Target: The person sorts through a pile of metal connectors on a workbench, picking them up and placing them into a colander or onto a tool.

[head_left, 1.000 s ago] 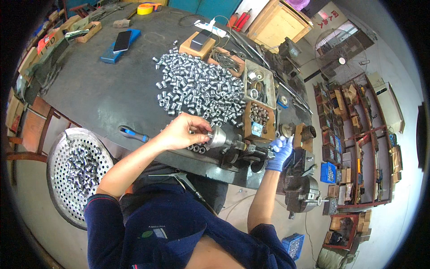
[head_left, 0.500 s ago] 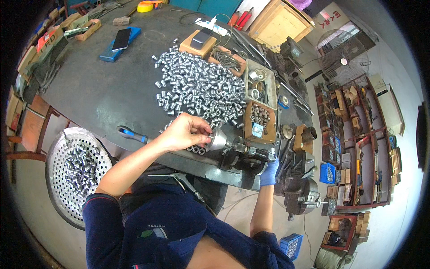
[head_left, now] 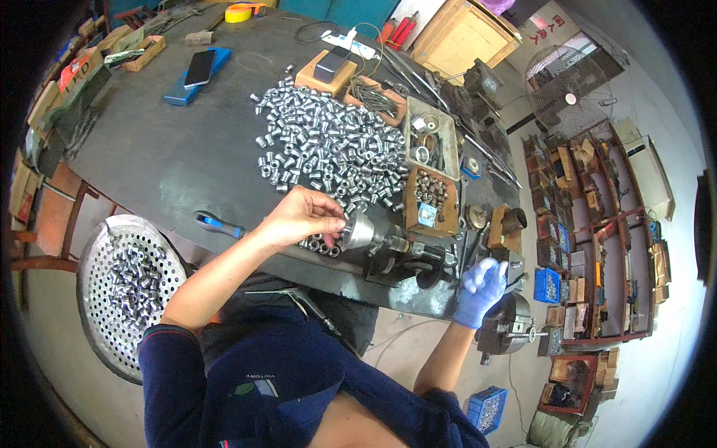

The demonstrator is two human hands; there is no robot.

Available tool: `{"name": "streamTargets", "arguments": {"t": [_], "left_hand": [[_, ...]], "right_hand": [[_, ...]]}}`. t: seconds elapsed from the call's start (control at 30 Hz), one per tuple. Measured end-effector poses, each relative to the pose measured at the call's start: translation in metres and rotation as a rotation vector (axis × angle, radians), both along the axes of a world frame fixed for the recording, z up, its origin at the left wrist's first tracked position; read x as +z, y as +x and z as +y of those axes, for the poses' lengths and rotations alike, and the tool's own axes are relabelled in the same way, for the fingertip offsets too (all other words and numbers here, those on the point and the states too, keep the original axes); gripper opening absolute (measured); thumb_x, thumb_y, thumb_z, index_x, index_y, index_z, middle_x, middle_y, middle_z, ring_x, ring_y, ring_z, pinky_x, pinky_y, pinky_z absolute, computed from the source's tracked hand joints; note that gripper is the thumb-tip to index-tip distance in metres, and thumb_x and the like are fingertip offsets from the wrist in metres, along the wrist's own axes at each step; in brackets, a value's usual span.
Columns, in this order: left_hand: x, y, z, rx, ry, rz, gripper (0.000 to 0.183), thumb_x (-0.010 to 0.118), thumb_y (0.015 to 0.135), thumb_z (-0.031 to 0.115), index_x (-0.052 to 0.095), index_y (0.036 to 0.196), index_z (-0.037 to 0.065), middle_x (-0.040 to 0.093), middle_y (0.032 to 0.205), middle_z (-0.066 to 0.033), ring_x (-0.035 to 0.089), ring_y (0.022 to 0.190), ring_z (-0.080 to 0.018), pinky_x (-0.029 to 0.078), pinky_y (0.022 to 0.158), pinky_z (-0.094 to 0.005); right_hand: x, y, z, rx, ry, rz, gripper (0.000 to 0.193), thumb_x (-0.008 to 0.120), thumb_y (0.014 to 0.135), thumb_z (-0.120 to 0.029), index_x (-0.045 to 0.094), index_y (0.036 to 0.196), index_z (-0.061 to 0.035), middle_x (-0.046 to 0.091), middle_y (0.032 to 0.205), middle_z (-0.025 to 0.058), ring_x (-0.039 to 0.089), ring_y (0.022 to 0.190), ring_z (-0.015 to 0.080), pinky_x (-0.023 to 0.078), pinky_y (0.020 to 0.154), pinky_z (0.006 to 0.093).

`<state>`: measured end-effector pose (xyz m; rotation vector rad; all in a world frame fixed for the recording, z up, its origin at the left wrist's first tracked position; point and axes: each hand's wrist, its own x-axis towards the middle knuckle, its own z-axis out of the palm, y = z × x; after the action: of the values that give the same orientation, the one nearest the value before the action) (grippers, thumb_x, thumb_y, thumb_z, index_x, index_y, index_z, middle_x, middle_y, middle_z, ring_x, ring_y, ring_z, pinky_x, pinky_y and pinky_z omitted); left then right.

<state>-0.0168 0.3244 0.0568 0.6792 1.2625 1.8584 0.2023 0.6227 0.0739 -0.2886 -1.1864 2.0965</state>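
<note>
My bare left hand [head_left: 302, 217] is closed in a pinch at the front of the silver cone-shaped chuck [head_left: 359, 231]. Whatever the fingertips grip there is hidden. Behind the chuck, a dark spindle fixture [head_left: 403, 256] runs rightward along the bench edge. In a blue glove, my right hand [head_left: 482, 290] is off the fixture's right end, near the bench vise [head_left: 509, 325]. Its fingers are loosely bent and apart, with nothing visible in them. A large heap of short shiny metal bushings [head_left: 328, 142] lies just beyond my left hand; several more sit below it.
A perforated metal bowl [head_left: 89, 280] at left holds more bushings. The dark workbench [head_left: 187, 142] carries a blue-handled tool [head_left: 219, 224], a phone [head_left: 199, 69], a box of small parts [head_left: 424, 222] and a tray of rings [head_left: 453, 173]. Shelving [head_left: 597, 254] and a fan [head_left: 571, 97] stand at right.
My right hand has left the fixture's right end and moved right and slightly up, its fingers now showing. My left hand has shifted slightly left and stays at the chuck.
</note>
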Motion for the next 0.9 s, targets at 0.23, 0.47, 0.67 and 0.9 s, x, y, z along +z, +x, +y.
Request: {"name": "streamTargets", "arguments": {"t": [0.23, 0.47, 0.67, 0.9], "left_hand": [[0.0, -0.001, -0.002, -0.03, 0.001, -0.026, 0.019, 0.063, 0.079, 0.004, 0.058, 0.092, -0.009, 0.062, 0.075, -0.015, 0.062, 0.064, -0.0193, 0.052, 0.057, -0.0287], [0.01, -0.012, -0.03, 0.047, -0.036, 0.079, 0.02, 0.063, 0.08, 0.009, 0.059, 0.091, -0.008, 0.061, 0.074, -0.0119, 0.061, 0.063, -0.0171, 0.05, 0.058, -0.0255], [0.008, -0.002, -0.173, 0.478, -0.419, 0.245, 0.018, 0.062, 0.077, 0.008, 0.059, 0.086, -0.007, 0.061, 0.071, -0.0111, 0.059, 0.06, -0.0148, 0.047, 0.056, -0.0249], [-0.037, 0.044, -0.316, 0.855, -1.294, 0.867, 0.014, 0.063, 0.069, 0.009, 0.059, 0.077, -0.001, 0.059, 0.063, -0.0149, 0.058, 0.057, -0.0277, 0.045, 0.055, -0.0349]], "right_hand": [[-0.097, 0.016, 0.02, 0.105, -0.36, -0.212, 0.026, 0.052, 0.086, -0.036, 0.054, 0.089, -0.0108, 0.057, 0.07, 0.0016, 0.044, 0.045, 0.0087, 0.029, 0.031, 0.0192], [-0.072, -0.067, 0.068, -0.101, 0.02, -0.406, 0.03, 0.058, 0.085, -0.033, 0.057, 0.069, -0.0075, 0.053, 0.056, 0.0005, 0.045, 0.04, 0.0069, 0.031, 0.033, 0.0204], [-0.005, -0.023, 0.018, -0.035, -0.018, 0.126, 0.033, 0.047, 0.09, -0.033, 0.054, 0.08, -0.0027, 0.042, 0.053, 0.0002, 0.032, 0.038, 0.0069, 0.028, 0.032, 0.0201], [-0.063, 0.033, -0.007, 0.054, -0.212, 0.088, 0.03, 0.044, 0.092, -0.032, 0.056, 0.08, -0.0071, 0.053, 0.061, 0.0031, 0.033, 0.039, 0.0069, 0.027, 0.032, 0.0203]]}}
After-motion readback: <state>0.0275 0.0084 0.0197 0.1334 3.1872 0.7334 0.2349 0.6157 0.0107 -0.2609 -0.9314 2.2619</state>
